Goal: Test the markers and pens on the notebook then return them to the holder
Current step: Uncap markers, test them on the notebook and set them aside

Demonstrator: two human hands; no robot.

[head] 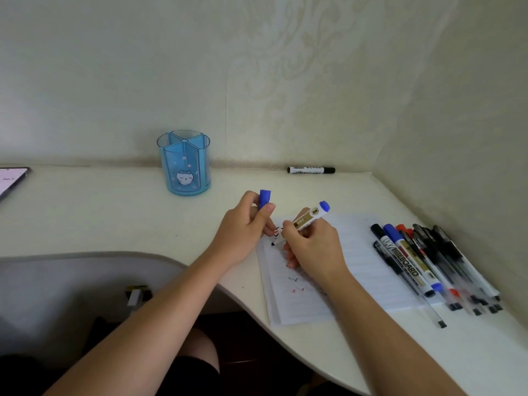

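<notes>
My right hand (311,244) grips the marker (310,218), tip down on the notebook (363,252); my left hand (245,227), just beside it, pinches the cap (265,198).

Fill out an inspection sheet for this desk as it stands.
Surface: cream desk, curved front edge.
Job's things: blue holder upright near the wall, compartments look empty; lined notebook lying open, with ink marks on the page; pile of markers and pens lying across the notebook's right edge; black marker lying alone against the wall.
Clutter: screen device at the left edge, partly out of frame.
Hands: left hand pinches the blue cap; right hand grips the uncapped marker, tip on the page.
Cables: nothing seen.
Surroundings: patterned wallpaper on two walls that meet in a corner.
</notes>
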